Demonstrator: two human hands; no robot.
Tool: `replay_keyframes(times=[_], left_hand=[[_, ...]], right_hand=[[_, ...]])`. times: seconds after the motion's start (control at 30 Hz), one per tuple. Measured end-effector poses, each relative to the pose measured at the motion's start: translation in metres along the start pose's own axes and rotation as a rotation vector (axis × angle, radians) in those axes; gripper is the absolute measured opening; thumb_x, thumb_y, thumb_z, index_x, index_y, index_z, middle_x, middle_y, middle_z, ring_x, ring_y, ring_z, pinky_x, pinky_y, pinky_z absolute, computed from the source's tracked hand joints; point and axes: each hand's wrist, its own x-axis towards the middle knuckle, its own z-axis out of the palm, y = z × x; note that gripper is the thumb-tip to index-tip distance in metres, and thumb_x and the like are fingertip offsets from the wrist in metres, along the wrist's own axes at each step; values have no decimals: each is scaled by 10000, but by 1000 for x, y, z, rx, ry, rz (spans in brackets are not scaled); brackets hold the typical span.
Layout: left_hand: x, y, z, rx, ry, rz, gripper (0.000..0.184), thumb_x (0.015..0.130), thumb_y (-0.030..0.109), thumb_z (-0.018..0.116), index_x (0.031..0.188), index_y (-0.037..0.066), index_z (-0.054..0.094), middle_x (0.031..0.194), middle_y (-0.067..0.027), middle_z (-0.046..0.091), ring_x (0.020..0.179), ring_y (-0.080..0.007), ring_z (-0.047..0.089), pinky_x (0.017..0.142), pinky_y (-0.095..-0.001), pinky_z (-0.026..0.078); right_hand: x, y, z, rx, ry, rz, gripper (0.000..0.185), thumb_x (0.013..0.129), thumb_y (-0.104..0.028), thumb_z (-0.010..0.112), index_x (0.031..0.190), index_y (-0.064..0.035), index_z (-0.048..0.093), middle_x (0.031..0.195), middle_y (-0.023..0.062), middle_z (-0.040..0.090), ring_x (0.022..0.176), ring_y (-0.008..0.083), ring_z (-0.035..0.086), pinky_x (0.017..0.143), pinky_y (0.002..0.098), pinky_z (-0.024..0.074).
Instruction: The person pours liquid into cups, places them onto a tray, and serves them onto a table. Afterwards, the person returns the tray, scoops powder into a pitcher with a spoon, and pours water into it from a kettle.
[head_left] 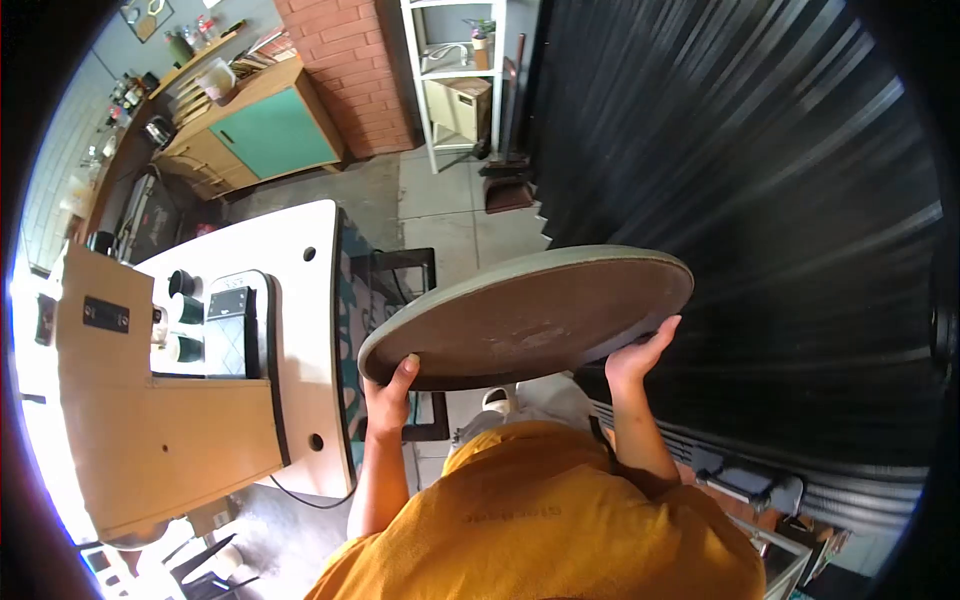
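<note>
A large round tray point(530, 325), brown on its broad face with a grey-green rim, is held in front of my body at a tilt. My left hand point(389, 402) is closed on its near left edge, the thumb lying on the brown face. At the right edge, my right hand point(636, 361) supports the tray from the side and below. The thumb there points outward, and some fingers are hidden behind the rim.
To my left stands a white table point(310, 360) bearing a black-and-silver device point(235, 325), dark green cups point(186, 310) and a wooden box point(190, 430). A dark pleated curtain point(760, 200) hangs on the right. Ahead are white shelves point(455, 70) and a dustpan point(508, 193).
</note>
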Motion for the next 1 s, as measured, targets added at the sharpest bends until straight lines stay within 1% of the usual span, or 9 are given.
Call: replay_keyframes(times=[0.1, 0.27, 0.43, 0.53, 0.63, 0.73, 0.83, 0.93, 1.0], left_hand=[[32, 0, -3, -73, 144, 84, 552, 792, 197, 747, 1251, 15, 500, 1178, -64, 566, 1107, -183, 512, 997, -332, 359], [94, 6, 17, -82, 324, 166, 524, 794, 129, 702, 1260, 5, 497, 1191, -70, 559, 1106, -190, 513, 996, -342, 365], [180, 35, 81, -65, 356, 285, 445, 789, 84, 663, 1210, 0, 544, 1144, -67, 593, 1080, -183, 533, 970, -330, 380], [235, 53, 119, -57, 337, 332, 417, 794, 90, 666, 1186, -2, 559, 1116, -65, 607, 1058, -180, 544, 953, -328, 391], [284, 56, 131, -7, 378, 320, 392, 796, 89, 666, 1165, 0, 572, 1095, -66, 617, 1039, -177, 555, 938, -324, 400], [330, 53, 135, -50, 431, 309, 377, 789, 84, 673, 1146, 2, 583, 1074, -67, 627, 1014, -168, 566, 919, -307, 412], [378, 51, 129, -86, 492, 256, 355, 786, 100, 684, 1114, -5, 600, 1021, -52, 640, 946, -148, 577, 863, -294, 436], [431, 54, 111, -34, 528, 189, 309, 781, 123, 703, 1049, -14, 631, 965, -38, 655, 903, -134, 588, 842, -292, 450], [474, 59, 96, -37, 563, 208, 267, 787, 132, 713, 996, -24, 658, 907, -33, 666, 846, -124, 598, 804, -286, 465]], right_hand=[[44, 41, 35, 37, -145, 163, 653, 942, -558, 405, 1346, -46, 425, 1378, 73, 432, 1266, 214, 390, 1074, 354, 273], [130, 107, 115, 29, -231, 223, 644, 941, -538, 422, 1345, -36, 428, 1384, 80, 431, 1266, 220, 395, 1074, 353, 278], [231, 140, 207, 243, -268, 393, 633, 944, -529, 423, 1355, -48, 429, 1371, 84, 450, 1255, 227, 416, 1065, 364, 302], [284, 146, 253, 277, -361, 344, 638, 947, -541, 414, 1376, -68, 410, 1370, 75, 452, 1256, 228, 421, 1072, 371, 298], [332, 176, 277, 325, -397, 419, 652, 948, -557, 403, 1399, -85, 385, 1396, 66, 433, 1268, 229, 413, 1081, 379, 288], [358, 189, 298, 211, -349, 417, 675, 944, -575, 394, 1418, -96, 359, 1424, 70, 408, 1286, 233, 396, 1094, 390, 268], [368, 204, 321, 163, -433, 432, 681, 941, -574, 394, 1425, -98, 349, 1446, 70, 381, 1318, 241, 357, 1107, 392, 246], [393, 273, 321, 72, -375, 509, 685, 937, -564, 401, 1435, -99, 332, 1471, 74, 339, 1346, 252, 311, 1117, 388, 229], [403, 300, 342, -45, -368, 440, 686, 937, -557, 401, 1440, -98, 322, 1483, 76, 317, 1353, 254, 296, 1119, 384, 225]])
